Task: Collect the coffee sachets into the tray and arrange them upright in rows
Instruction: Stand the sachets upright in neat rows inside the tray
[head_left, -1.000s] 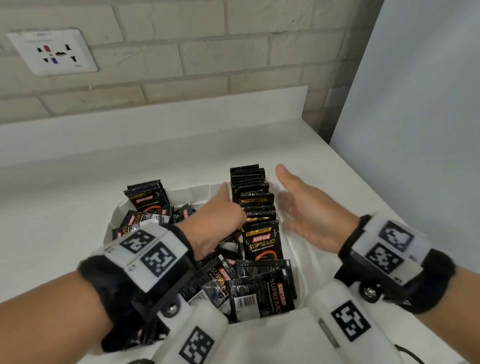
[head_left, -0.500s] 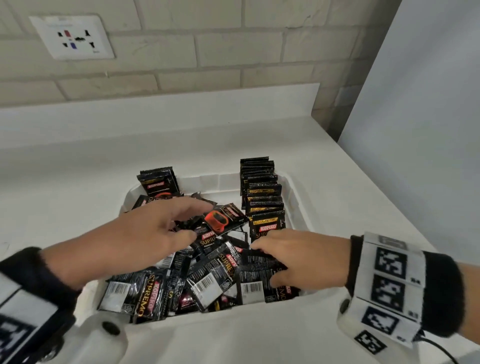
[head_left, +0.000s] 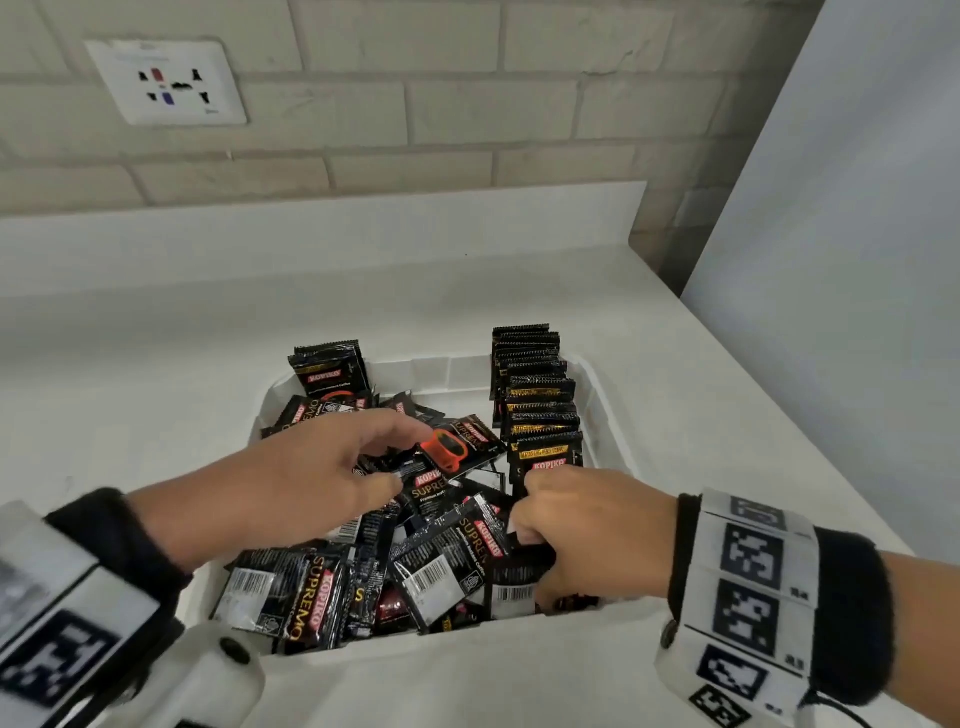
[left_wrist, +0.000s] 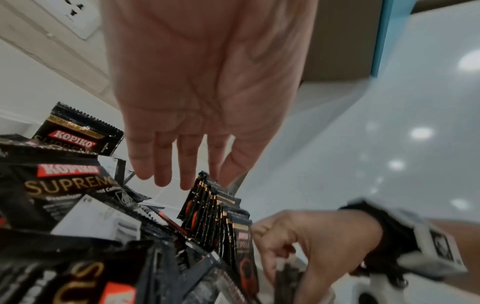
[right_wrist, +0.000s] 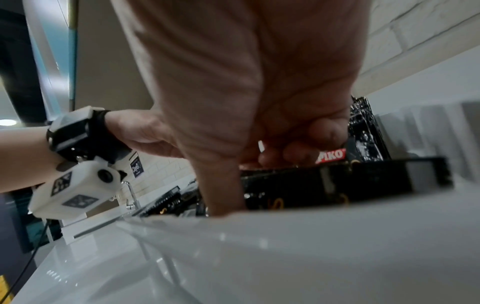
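From the head view, a white tray (head_left: 597, 395) sits on the white desk (head_left: 156, 364) and holds black coffee sachets: an upright row (head_left: 537, 400) stands along its right side, one sachet (head_left: 330, 371) stands at the far left corner, and a loose heap (head_left: 363, 571) fills the middle and near part. The left hand (head_left: 291, 483) reaches over the heap with fingers extended and relaxed, its fingertips near a sachet showing a red cup (head_left: 457, 447). The right hand (head_left: 587, 535) is curled at the near end of the upright row, fingers dug among the sachets. A wall socket (head_left: 169, 83) is set in the brick wall behind. In the left wrist view, the left hand (left_wrist: 197, 102) is spread, fingers straight and apart from the sachets below, holding nothing; the right hand (left_wrist: 306, 242) shows beside the upright row (left_wrist: 215, 216), pinching dark sachets. In the right wrist view, the right hand (right_wrist: 259, 123) has its fingers curled round a bundle of sachets (right_wrist: 337, 181) just behind the tray's near wall (right_wrist: 285, 236), thumb pointing down into the tray.
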